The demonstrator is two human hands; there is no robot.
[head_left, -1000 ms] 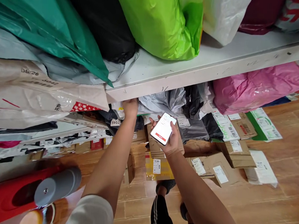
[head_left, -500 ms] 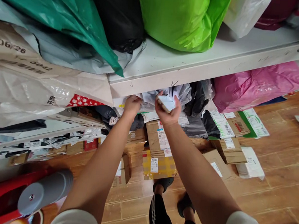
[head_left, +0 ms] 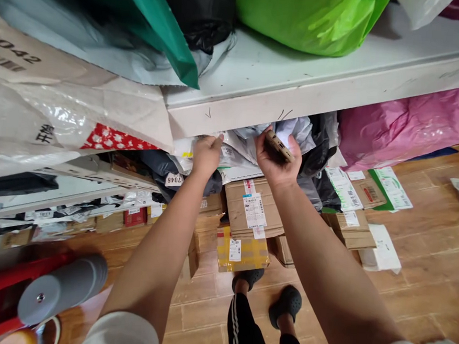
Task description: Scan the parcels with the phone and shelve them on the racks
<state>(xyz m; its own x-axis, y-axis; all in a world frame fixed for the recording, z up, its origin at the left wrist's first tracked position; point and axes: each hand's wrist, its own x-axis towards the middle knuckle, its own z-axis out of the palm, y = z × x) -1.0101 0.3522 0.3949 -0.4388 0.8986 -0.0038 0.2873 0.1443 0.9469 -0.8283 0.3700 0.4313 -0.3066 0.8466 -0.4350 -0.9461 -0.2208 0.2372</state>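
My right hand is wrapped round a smartphone, whose bottom edge with its port faces me. It is just below the lip of the white shelf. Behind the phone lie crumpled white and black plastic parcel bags. My left hand is at the same lower level, its fingers curled at a white plastic parcel bag with a printed label. Those fingertips are partly hidden, and the thumb rests against the bag. Beside this hand is a dark parcel with a number label.
Green, teal and black bags crowd the upper shelf. A pink bag bulges at the right, and a large white bag at the left. Cardboard boxes lie on the wooden floor before my feet. A red and grey object stands lower left.
My right hand has moved to the right and tipped the phone, so its bottom edge shows rather than its lit screen. The left hand stays at the bags. The view has shifted slightly.
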